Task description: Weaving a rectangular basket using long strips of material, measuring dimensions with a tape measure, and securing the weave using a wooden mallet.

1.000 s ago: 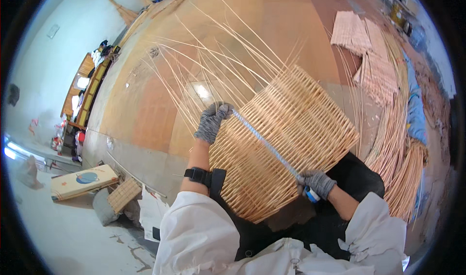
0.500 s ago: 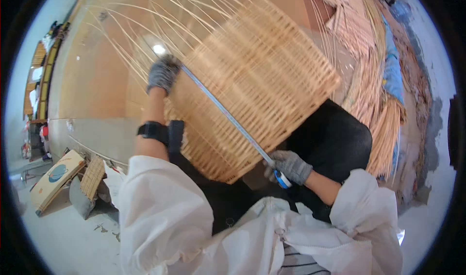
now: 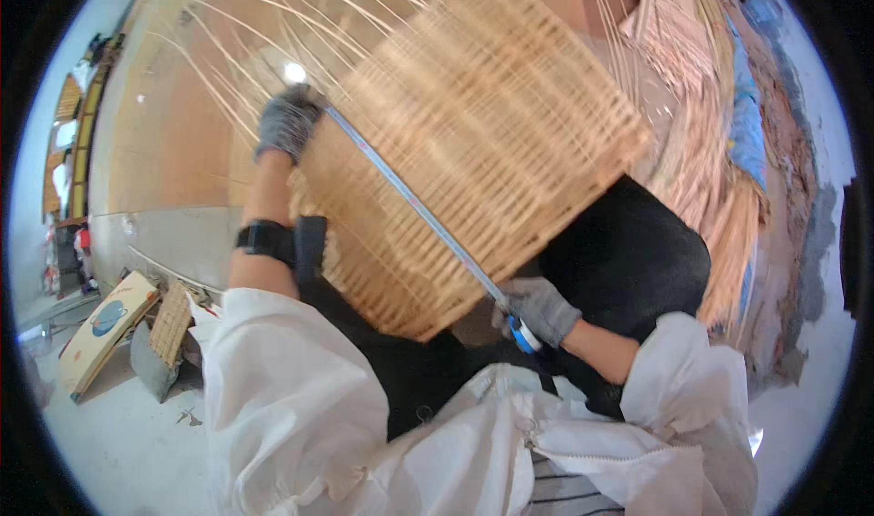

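A woven basket (image 3: 510, 115) of pale cane or bamboo strips rests tilted over my black-clad lap, with long unwoven strands fanning out from its far edge. Across its woven face runs the extended blade of a tape measure (image 3: 524, 336), which has a blue and white case. My right hand (image 3: 543, 312), in a grey knit glove, is closed around the case by the basket's near edge. At the basket's far left corner, my gloved left hand (image 3: 289, 124) is closed at the blade's far end; its fingertips are partly hidden.
Bundles of loose pale strips (image 3: 719, 243) lie on the right beside a blue sheet (image 3: 746, 124). A brown board (image 3: 173, 152) covers the floor ahead. On the left stand a cream panel with a printed picture (image 3: 105, 334) and a small slatted piece (image 3: 170, 325).
My left hand and the blade's far end have shifted slightly left and up in the picture. The basket appears a little higher too. Both hands keep their grip on the tape measure.
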Available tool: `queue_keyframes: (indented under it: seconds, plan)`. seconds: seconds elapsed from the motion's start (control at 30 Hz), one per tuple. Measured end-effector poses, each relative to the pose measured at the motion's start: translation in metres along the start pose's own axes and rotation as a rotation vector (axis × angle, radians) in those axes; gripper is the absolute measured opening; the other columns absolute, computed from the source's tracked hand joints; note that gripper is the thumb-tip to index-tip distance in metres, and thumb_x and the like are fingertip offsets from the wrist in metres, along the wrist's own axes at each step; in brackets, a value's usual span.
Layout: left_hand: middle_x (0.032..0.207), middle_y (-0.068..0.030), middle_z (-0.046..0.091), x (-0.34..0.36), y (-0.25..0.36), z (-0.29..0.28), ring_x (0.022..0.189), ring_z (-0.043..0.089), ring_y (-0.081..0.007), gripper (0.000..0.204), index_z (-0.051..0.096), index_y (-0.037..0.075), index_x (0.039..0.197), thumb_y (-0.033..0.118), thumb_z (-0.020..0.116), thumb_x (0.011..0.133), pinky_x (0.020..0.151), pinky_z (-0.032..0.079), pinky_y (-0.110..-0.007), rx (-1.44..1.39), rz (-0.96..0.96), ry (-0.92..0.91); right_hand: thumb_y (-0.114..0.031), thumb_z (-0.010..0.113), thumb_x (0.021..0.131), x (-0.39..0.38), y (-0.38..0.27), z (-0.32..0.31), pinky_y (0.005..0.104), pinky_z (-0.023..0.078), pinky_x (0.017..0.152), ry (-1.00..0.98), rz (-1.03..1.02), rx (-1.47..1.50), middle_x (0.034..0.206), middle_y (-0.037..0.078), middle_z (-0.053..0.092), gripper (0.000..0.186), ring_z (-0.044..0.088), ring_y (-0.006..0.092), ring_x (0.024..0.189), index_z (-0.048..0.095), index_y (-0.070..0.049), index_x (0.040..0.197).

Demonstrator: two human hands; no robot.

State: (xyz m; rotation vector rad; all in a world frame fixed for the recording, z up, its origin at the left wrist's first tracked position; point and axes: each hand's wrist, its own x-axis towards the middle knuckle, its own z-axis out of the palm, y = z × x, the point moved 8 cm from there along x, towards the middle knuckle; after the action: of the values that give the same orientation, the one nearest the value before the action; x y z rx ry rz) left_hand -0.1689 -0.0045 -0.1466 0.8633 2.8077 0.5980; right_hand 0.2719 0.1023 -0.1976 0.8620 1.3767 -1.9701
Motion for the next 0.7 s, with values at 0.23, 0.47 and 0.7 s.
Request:
queue_keyframes:
  seconds: [0.23, 0.47, 0.7]
  plan:
    - [0.086, -0.0167, 0.063, -0.011, 0.0, -0.011, 0.081, 0.06, -0.0328, 0.021, 0.063, 0.008, 0.09, 0.024, 0.058, 0.078, 0.074, 0.046, -0.037, -0.149, -0.23, 0.05, -0.016, 0.053, 0.088, -0.007, -0.032, -0.016, 0.0263, 0.049, 0.051, 0.045, -0.095, 0.1, 0.067, 0.008, 0.062, 0.02, 0.058, 0.0156, 0.056, 0.061, 0.001, 0.093]
    - [0.09, -0.0109, 0.065, -0.015, 0.022, -0.019, 0.087, 0.061, -0.0287, 0.018, 0.066, 0.018, 0.094, 0.023, 0.059, 0.078, 0.078, 0.046, -0.037, 0.004, -0.307, 0.004, -0.021, 0.055, 0.088, -0.023, -0.056, -0.049, 0.0229, 0.046, 0.045, 0.063, -0.146, 0.082, 0.062, 0.006, 0.061, 0.02, 0.057, 0.0126, 0.049, 0.061, -0.002, 0.089]
    - [0.101, -0.0114, 0.063, -0.014, 0.036, -0.019, 0.095, 0.059, -0.0296, 0.026, 0.063, 0.02, 0.103, 0.031, 0.051, 0.083, 0.083, 0.046, -0.037, 0.128, -0.199, 0.095, -0.017, 0.056, 0.087, -0.02, -0.037, -0.038, 0.0274, 0.049, 0.051, 0.066, -0.008, 0.095, 0.065, 0.01, 0.061, 0.019, 0.058, 0.016, 0.054, 0.06, 0.002, 0.089]
